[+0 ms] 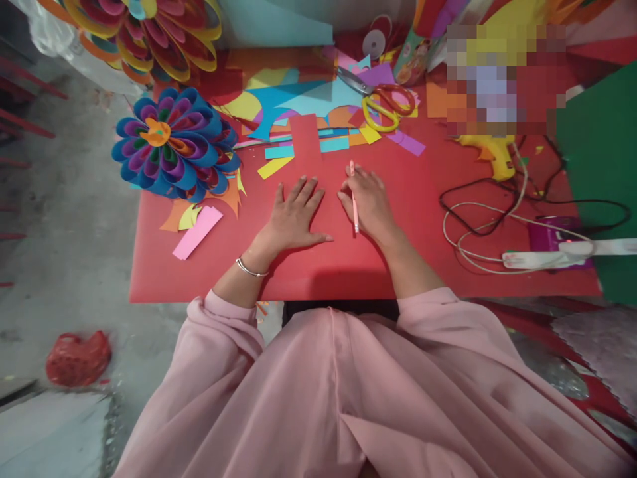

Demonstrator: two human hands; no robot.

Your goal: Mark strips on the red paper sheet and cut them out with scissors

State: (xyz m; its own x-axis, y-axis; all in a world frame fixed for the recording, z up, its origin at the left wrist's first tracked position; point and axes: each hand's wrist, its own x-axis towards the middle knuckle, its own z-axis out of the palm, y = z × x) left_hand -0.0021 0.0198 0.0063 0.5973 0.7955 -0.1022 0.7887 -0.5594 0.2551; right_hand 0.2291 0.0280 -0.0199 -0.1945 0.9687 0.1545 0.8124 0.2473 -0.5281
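My left hand (pixel 293 216) lies flat with fingers spread on a red sheet of paper (pixel 318 252) that covers the red table. A silver bangle sits on that wrist. My right hand (pixel 368 202) rests beside it on the same sheet, fingers closed round a pink pencil (pixel 354 199) whose tip points away from me. A narrow red paper strip (pixel 304 143) lies just beyond my fingertips.
A blue-and-purple paper flower (pixel 174 143) sits at the table's left, with loose coloured scraps and a pink strip (pixel 198 232) nearby. Yellow-handled scissors (pixel 381 103) lie at the back. A yellow glue gun (pixel 492 156), tangled cables and a white power strip (pixel 547 255) occupy the right.
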